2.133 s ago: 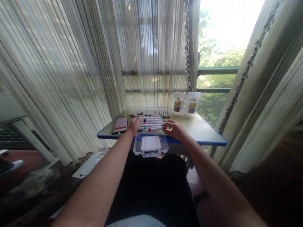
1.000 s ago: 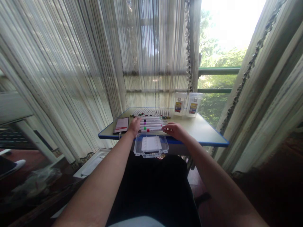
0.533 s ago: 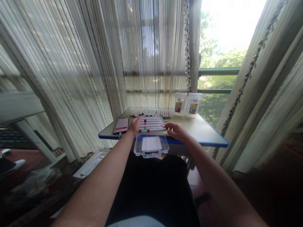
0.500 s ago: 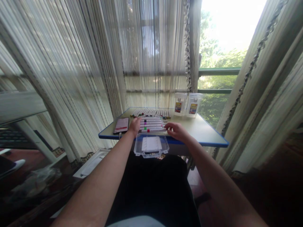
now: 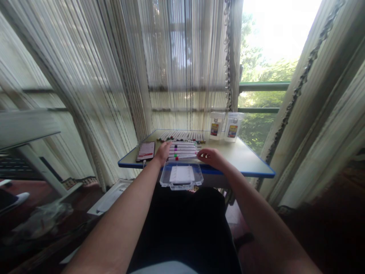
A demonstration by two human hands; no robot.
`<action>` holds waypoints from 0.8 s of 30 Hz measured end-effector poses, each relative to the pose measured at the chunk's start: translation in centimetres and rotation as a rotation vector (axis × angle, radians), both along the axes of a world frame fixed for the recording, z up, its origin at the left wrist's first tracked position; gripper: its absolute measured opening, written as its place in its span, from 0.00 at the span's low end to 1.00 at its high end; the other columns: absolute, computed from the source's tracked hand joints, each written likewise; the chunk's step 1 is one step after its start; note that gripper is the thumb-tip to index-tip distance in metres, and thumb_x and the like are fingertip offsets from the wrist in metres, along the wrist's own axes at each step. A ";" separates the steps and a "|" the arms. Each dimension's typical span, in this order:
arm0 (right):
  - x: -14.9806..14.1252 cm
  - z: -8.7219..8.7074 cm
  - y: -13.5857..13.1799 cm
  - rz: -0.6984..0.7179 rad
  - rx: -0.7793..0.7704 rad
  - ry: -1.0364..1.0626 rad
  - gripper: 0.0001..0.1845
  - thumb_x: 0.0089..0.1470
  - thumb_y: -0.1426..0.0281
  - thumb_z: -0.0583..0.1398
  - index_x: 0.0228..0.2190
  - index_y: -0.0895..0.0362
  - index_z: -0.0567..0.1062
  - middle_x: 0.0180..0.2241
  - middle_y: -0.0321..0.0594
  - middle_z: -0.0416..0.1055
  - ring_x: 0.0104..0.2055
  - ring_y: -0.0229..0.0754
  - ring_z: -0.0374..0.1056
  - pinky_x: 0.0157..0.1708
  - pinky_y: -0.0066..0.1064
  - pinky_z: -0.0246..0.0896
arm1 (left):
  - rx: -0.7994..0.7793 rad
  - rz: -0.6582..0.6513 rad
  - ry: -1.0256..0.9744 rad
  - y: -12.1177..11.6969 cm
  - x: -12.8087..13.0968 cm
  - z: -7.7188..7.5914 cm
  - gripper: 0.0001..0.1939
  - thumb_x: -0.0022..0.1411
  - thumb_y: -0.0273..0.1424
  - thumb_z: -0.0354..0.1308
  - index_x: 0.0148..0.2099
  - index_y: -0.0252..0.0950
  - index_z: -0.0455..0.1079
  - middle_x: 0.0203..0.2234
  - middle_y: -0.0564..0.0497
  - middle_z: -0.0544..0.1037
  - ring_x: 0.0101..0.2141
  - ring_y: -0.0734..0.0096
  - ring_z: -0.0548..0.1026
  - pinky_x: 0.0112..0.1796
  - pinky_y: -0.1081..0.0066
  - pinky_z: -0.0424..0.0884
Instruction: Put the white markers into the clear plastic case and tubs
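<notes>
A clear plastic case [image 5: 182, 150] stands open at the near edge of the small blue-rimmed table [image 5: 248, 158], with several white markers lying side by side in it. Its clear lid [image 5: 181, 176] hangs forward over my lap. My left hand [image 5: 163, 152] rests against the left end of the markers, fingers curled on the case's side. My right hand [image 5: 209, 156] is at the right end of the markers, fingers bent in a pinch at the marker tips. What it pinches is too small to make out.
A row of loose markers [image 5: 182, 136] lies at the back of the table. A phone [image 5: 145, 151] lies at the left corner. Two clear boxes with labels [image 5: 225, 126] stand at the back right. Curtains hang close around the table.
My right hand has lifted slightly and curled its fingers at the right end of the markers. The left hand stays in place. The view has shifted a little.
</notes>
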State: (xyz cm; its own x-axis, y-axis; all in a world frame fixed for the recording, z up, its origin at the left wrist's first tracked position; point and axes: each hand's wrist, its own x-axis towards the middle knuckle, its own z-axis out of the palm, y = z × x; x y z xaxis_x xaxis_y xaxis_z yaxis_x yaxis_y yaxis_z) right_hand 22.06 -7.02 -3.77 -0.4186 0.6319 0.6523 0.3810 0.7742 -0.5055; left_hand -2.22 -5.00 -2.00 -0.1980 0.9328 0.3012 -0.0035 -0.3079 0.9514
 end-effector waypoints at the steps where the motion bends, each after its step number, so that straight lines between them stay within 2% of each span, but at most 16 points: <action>1: 0.0 -0.1 0.1 0.001 -0.001 0.000 0.05 0.48 0.72 0.59 0.28 0.58 0.76 0.24 0.36 0.72 0.25 0.32 0.64 0.26 0.23 0.59 | -0.010 -0.026 0.007 0.0 0.0 0.0 0.17 0.46 0.45 0.60 0.28 0.35 0.67 0.20 0.53 0.72 0.27 0.66 0.72 0.30 0.68 0.67; 9: 0.0 -0.2 0.2 0.006 0.027 -0.022 0.06 0.48 0.68 0.61 0.27 0.59 0.77 0.26 0.39 0.72 0.25 0.33 0.63 0.25 0.24 0.59 | -0.015 -0.072 0.002 0.1 -0.1 -0.2 0.22 0.44 0.49 0.61 0.31 0.34 0.68 0.21 0.53 0.73 0.31 0.64 0.73 0.35 0.67 0.68; 18: 0.0 -0.5 0.3 0.002 0.000 -0.033 0.07 0.49 0.68 0.60 0.29 0.59 0.77 0.27 0.39 0.71 0.26 0.33 0.63 0.26 0.24 0.58 | -0.032 -0.108 -0.038 -0.2 0.2 0.1 0.23 0.42 0.50 0.62 0.31 0.35 0.67 0.20 0.54 0.72 0.29 0.65 0.74 0.33 0.67 0.68; 24: -0.1 -0.3 0.2 0.002 -0.020 -0.044 0.08 0.49 0.68 0.60 0.29 0.59 0.78 0.27 0.39 0.71 0.26 0.33 0.63 0.27 0.25 0.58 | -0.014 -0.068 -0.020 0.2 0.0 -0.2 0.22 0.43 0.49 0.62 0.31 0.34 0.68 0.21 0.54 0.73 0.30 0.65 0.74 0.34 0.68 0.68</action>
State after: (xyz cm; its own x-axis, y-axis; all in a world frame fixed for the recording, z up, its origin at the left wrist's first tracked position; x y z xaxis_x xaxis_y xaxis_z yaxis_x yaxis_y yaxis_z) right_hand 22.00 -6.83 -4.11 -0.4476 0.6438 0.6206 0.4016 0.7648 -0.5037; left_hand -2.26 -4.83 -2.17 -0.1401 0.9484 0.2845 -0.0430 -0.2929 0.9552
